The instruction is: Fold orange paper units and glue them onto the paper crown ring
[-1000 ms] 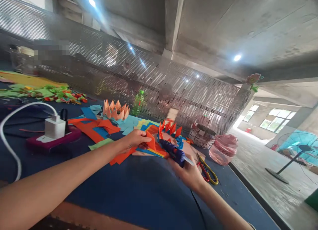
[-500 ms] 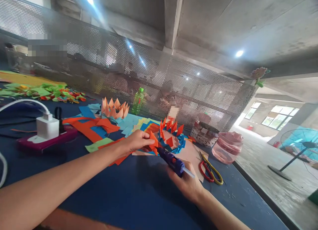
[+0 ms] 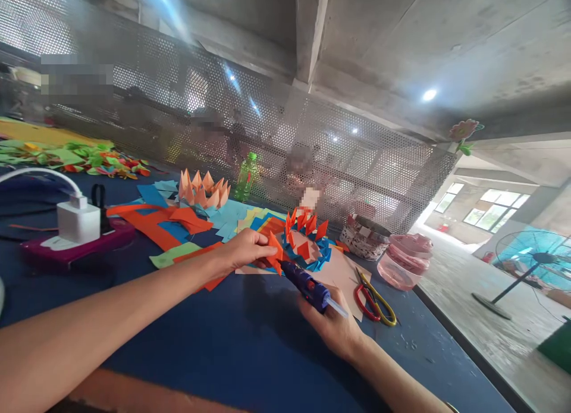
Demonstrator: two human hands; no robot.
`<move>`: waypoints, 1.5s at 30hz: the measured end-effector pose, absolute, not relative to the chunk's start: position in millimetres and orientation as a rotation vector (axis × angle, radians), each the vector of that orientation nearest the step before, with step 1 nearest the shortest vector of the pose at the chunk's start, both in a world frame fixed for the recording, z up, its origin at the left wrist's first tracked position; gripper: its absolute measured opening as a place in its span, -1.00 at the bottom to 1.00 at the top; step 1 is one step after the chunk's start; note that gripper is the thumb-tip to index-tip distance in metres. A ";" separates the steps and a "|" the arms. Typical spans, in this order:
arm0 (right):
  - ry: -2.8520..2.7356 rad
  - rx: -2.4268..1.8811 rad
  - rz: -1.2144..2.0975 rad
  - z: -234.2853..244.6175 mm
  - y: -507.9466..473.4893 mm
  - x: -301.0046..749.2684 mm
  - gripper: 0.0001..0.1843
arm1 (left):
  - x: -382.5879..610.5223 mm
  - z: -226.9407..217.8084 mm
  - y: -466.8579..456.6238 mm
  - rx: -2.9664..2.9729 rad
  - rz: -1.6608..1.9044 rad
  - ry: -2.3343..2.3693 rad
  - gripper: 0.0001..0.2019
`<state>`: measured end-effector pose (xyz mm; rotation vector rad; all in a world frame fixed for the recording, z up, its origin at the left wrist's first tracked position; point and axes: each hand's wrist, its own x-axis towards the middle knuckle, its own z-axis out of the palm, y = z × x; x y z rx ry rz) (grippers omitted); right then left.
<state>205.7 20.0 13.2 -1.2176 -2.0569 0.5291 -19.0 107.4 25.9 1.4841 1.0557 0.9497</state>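
Note:
My left hand (image 3: 248,247) is closed on a folded orange paper piece (image 3: 275,252), pinched between thumb and fingers. In my right hand (image 3: 336,324) is a dark blue glue gun (image 3: 307,285), a clear glue stick poking from its rear. Its nozzle meets the lower edge of the orange piece; whether glue is coming out is too small to see. Just beyond stands a ring of folded orange and blue paper points (image 3: 322,258), resting on a pale brown sheet (image 3: 341,276). Red-and-yellow-handled scissors (image 3: 375,300) lie right of my right hand.
Behind are a peach paper ring (image 3: 203,190), a green bottle (image 3: 246,178) and coloured sheets (image 3: 229,216). A white charger (image 3: 79,221) sits on a purple power strip (image 3: 75,246) at left. A patterned basket (image 3: 363,240) and pink container (image 3: 404,264) stand near the table's right edge.
The whole view has shifted slightly, table items moving left and up in the picture. Both hands keep their hold, with the nozzle still at the orange paper.

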 end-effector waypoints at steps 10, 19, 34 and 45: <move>-2.083 -1.230 0.553 11.7 19.9 207.9 -0.74 | -19.1 30.6 105.1 1.473 0.942 1.075 -0.77; -2.059 -1.231 0.566 10.1 20.0 208.2 -0.71 | -16.5 36.8 98.8 1.469 0.916 1.090 -0.81; -2.096 -1.215 0.586 9.4 19.1 209.6 -0.71 | -17.7 41.4 96.1 1.469 0.917 1.076 -0.86; -2.069 -1.231 0.529 10.4 15.9 209.8 -0.70 | -21.0 47.8 92.7 1.482 0.951 1.075 -0.84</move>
